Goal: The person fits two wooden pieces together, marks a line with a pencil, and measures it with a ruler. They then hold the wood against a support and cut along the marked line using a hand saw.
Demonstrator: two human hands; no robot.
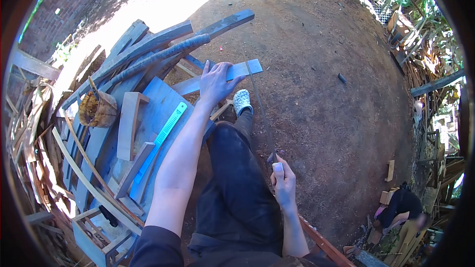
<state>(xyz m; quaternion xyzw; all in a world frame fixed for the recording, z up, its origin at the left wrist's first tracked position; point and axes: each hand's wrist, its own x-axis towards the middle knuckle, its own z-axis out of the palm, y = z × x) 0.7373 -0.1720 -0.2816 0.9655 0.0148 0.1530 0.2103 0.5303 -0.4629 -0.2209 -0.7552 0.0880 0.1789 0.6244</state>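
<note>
My left hand presses on a light wooden board, its fingers reaching over the far edge and the thumb along the near side. A handsaw is in my right hand, fingers wrapped round its handle. The blade shows nearly edge-on as a thin dark line and crosses the board close to its right end. How deep the teeth sit in the wood cannot be made out. Beneath my left forearm a turquoise ruler lies on a wide plank, beside wooden blocks.
Several beams are stacked at the upper left, near a stained bucket. A wooden frame stands at lower left. My shoe is on the dirt ground. Another person bends over at the lower right.
</note>
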